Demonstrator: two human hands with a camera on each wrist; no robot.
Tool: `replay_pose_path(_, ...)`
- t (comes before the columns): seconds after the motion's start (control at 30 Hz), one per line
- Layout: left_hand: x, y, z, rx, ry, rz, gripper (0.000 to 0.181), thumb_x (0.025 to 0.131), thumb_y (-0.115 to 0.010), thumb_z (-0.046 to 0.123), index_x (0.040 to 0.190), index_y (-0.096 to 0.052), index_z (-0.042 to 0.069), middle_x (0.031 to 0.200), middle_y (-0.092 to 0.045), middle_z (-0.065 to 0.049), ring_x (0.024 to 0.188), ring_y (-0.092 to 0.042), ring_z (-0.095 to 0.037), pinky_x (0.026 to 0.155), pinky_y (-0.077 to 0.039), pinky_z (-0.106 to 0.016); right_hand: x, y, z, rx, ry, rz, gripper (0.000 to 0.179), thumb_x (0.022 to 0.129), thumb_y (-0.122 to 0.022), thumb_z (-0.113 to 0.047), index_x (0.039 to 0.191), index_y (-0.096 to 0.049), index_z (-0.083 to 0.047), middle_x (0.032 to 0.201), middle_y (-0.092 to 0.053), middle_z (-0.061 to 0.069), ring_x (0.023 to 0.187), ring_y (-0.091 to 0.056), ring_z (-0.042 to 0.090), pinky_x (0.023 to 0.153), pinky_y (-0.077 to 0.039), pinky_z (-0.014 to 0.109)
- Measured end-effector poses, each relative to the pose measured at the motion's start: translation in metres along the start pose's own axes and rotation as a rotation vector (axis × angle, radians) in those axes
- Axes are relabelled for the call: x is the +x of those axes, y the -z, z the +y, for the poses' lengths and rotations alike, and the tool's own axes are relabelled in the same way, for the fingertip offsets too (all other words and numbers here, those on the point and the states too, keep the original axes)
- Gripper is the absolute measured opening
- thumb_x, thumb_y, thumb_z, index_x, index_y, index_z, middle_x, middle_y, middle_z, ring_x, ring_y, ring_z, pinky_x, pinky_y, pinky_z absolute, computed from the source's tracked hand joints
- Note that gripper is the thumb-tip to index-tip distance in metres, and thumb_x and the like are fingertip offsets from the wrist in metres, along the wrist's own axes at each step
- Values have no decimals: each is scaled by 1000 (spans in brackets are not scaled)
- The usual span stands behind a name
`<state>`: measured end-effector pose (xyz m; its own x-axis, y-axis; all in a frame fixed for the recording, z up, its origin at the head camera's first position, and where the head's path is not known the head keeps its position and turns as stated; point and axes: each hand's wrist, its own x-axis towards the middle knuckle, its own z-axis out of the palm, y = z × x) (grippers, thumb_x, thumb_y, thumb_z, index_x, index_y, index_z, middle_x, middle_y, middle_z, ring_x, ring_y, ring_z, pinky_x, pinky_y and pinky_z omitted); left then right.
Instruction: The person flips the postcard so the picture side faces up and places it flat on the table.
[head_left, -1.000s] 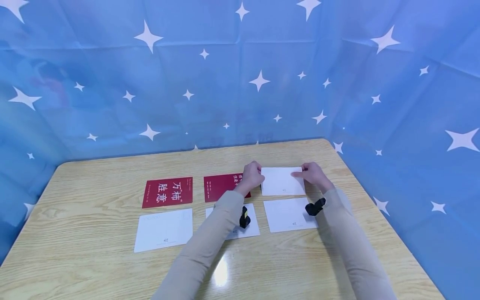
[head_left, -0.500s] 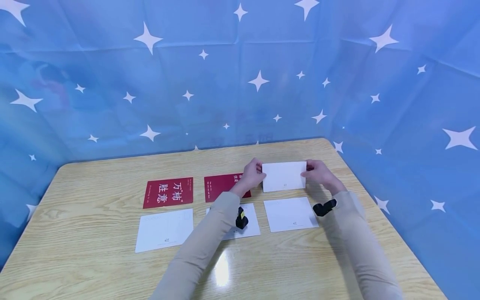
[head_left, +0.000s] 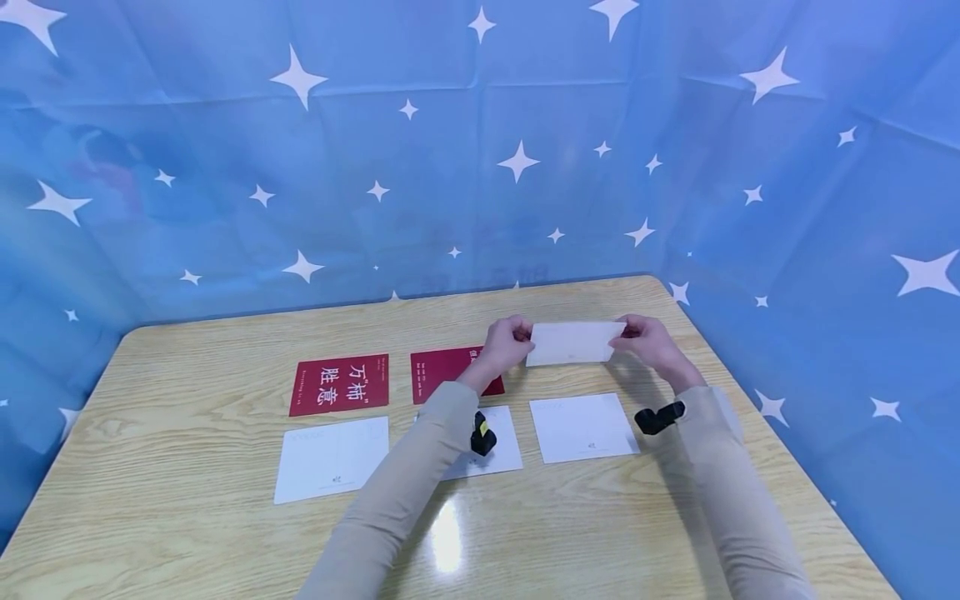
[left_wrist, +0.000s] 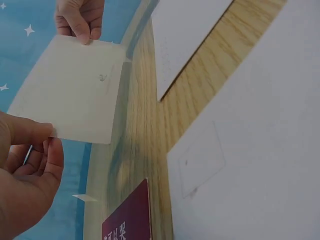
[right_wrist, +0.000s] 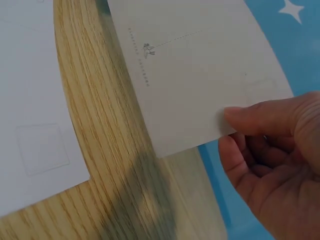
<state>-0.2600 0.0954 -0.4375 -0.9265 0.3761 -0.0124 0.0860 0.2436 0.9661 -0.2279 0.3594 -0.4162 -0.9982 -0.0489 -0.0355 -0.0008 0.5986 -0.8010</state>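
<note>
Both hands hold one white postcard (head_left: 573, 342) by its short edges, lifted off the table and tilted. At its left edge, my left hand (left_wrist: 30, 170) pinches it between thumb and fingers. My right hand (right_wrist: 275, 145) pinches the opposite edge, thumb on the printed side. That side bears a small emblem and a faint stamp box, seen in the right wrist view; its other side is hidden. Just nearer than the held card lies a white postcard (head_left: 585, 429). Under my left forearm another white postcard (head_left: 498, 442) is partly covered, and a red postcard (head_left: 442, 375) lies behind it.
On the left, a red postcard (head_left: 339, 385) with white characters lies behind a white postcard (head_left: 332, 460). They rest on a wooden table (head_left: 187, 500). A blue star-patterned cloth (head_left: 450, 150) hangs behind the table and along its right side.
The held postcard has risen from the table and tipped, so it looks shorter from the head view. My right hand has moved slightly right and up, its grip shifting to the edge.
</note>
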Motion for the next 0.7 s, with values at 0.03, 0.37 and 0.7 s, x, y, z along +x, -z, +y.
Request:
replay_pose_path(0.03, 0, 0, 0, -2, 0, 7, 13, 86, -61, -4, 99, -62, -5, 90, -59, -7, 79, -51, -15, 71, -47, -25, 0, 0, 0, 13, 9, 6, 27, 88, -61, -1, 110, -54, 13, 91, -59, 13, 78, -53, 9, 73, -48, 30)
replay_pose_path(0.37, 0, 5, -5, -31, -49, 48, 9, 85, -67, 4, 89, -74, 4, 89, -67, -3, 69, -56, -15, 58, -46, -23, -2, 1, 3, 156, 75, 84, 19, 85, -60, 8, 101, -59, 18, 100, -63, 2, 85, -55, -4, 73, -47, 13)
replay_pose_path(0.7, 0, 4, -11, -38, -32, 70, 10, 85, -67, 6, 90, -76, 10, 93, -68, 0, 75, -61, -20, 61, -49, -23, -1, 1, 8, 133, 90, 122, 22, 90, -46, 12, 100, -66, 12, 104, -64, 18, 87, -55, -4, 73, -49, 15)
